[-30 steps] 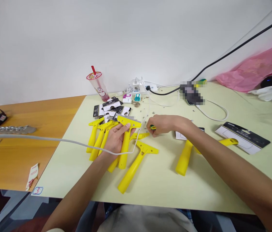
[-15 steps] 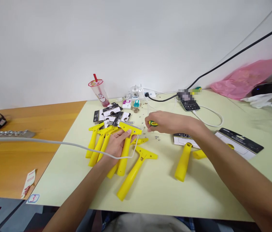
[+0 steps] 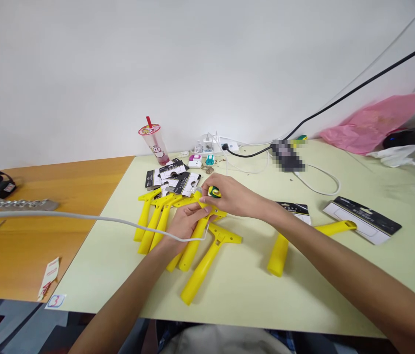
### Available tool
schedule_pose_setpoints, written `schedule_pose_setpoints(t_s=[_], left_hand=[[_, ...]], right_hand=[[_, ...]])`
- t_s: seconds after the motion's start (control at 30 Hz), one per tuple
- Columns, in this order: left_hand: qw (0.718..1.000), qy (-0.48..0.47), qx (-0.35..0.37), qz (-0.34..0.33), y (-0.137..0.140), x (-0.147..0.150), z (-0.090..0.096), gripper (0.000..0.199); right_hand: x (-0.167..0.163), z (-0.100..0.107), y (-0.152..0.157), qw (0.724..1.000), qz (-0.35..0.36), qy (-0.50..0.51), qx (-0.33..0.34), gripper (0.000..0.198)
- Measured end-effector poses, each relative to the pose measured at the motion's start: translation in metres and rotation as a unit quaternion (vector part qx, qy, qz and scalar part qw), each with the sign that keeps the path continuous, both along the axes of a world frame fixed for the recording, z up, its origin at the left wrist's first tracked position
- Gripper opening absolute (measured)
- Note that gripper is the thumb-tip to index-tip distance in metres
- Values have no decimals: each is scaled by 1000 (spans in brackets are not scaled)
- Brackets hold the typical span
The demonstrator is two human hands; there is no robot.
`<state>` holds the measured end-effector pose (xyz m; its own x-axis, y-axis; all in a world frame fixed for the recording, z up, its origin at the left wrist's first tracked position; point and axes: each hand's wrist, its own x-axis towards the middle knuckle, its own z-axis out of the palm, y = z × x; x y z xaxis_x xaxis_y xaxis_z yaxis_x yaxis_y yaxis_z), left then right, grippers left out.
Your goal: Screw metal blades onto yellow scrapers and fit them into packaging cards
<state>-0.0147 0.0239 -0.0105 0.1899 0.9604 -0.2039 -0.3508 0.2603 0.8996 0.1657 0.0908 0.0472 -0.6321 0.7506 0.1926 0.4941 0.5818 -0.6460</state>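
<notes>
My left hand is closed around a yellow scraper, near its T-shaped head. In my right hand is a tool with a short green-and-yellow handle, which looks like a screwdriver; its tip is hidden. That hand is over the head of the held scraper, close to my left fingers. Several more yellow scrapers lie side by side to the left of my left hand. Another scraper rests on the table just right of the held one.
Black-and-white packaging cards are piled behind the scrapers. A drink cup stands near the wall beside a power strip. A white cable crosses over my left wrist. More yellow handles and cards lie at right.
My right hand has moved left with the green-and-yellow tool, from above the loose screws to the head of the held scraper. My left hand stays around the scraper.
</notes>
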Motion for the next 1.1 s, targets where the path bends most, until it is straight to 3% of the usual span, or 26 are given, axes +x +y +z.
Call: schedule_pose_setpoints(t_s=[0.53, 0.8, 0.97, 1.1], left_hand=[[1000, 13, 0, 0, -2, 0, -8, 36], [999, 40, 15, 5, -3, -1, -1, 38], [1000, 7, -15, 25, -3, 0, 5, 36], [997, -38, -37, 60, -2, 0, 12, 32]], right_hand=[[-5, 3, 0, 989, -48, 25, -138, 11], [-2, 0, 5, 986, -58, 61, -147, 36], [7, 7, 9, 991, 1, 77, -110, 29], [17, 10, 18, 995, -5, 63, -81, 24]])
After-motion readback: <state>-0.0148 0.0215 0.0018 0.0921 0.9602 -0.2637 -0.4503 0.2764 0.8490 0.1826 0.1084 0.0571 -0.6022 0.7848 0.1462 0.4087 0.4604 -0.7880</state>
